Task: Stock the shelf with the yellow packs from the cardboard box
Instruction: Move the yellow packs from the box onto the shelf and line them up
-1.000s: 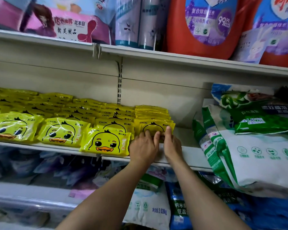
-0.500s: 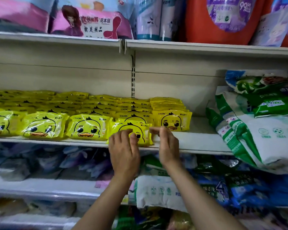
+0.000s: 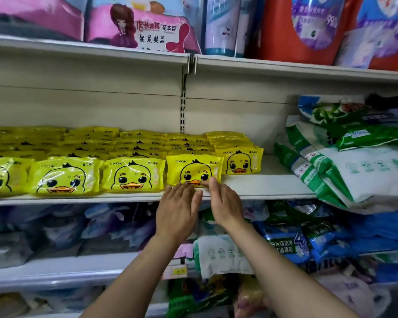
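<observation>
- My left hand (image 3: 177, 212) and right hand (image 3: 225, 206) are bare: no gloves and no rings that I can see.
- Both my forearms are bare up to the near edge of view; no sleeve or cuff shows.
- My wrists carry no watch, band or bracelet.
- My fingernails look short and plain where they show.

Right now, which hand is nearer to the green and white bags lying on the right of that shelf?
The right hand. It sits at the shelf edge on the side of the green and white bags, while the left hand is one hand farther away.
</observation>
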`<action>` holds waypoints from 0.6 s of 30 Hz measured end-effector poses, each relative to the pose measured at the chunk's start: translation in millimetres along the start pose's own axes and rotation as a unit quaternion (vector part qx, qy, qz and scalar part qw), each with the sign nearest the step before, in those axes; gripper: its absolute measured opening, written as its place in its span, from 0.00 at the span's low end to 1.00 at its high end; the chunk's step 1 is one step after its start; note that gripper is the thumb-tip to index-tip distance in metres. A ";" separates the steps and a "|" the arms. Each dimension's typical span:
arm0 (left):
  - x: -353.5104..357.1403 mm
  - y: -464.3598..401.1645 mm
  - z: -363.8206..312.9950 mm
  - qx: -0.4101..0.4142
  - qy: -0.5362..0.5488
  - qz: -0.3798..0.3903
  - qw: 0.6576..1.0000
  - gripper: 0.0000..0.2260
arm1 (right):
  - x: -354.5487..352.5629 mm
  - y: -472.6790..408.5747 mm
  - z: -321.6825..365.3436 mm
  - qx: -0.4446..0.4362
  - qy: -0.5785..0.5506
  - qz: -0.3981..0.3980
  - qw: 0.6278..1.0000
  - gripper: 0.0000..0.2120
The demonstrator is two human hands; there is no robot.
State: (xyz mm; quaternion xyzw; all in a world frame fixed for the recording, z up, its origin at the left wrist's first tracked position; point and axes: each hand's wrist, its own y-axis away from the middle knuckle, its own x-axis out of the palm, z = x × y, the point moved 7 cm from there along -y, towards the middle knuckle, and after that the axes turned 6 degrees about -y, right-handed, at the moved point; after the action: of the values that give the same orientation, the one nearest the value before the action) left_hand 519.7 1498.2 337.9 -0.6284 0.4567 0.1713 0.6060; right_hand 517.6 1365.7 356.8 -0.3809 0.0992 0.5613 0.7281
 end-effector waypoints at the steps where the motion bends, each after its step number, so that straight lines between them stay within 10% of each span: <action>1: -1.7 -2.4 0.9 0.008 -0.001 -0.002 1.000 0.32 | -0.7 -0.2 1.5 0.003 0.001 -0.001 1.000 0.34; 18: -1.8 -58.0 12.0 -0.029 0.000 0.052 0.998 0.39 | 14.9 -44.5 -4.7 0.108 -0.017 0.040 0.993 0.32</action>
State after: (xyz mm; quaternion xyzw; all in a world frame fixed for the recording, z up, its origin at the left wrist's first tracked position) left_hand 568.2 1501.1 371.9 -0.6209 0.4838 0.2159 0.5777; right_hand 563.9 1370.0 364.7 -0.2863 0.1623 0.5823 0.7434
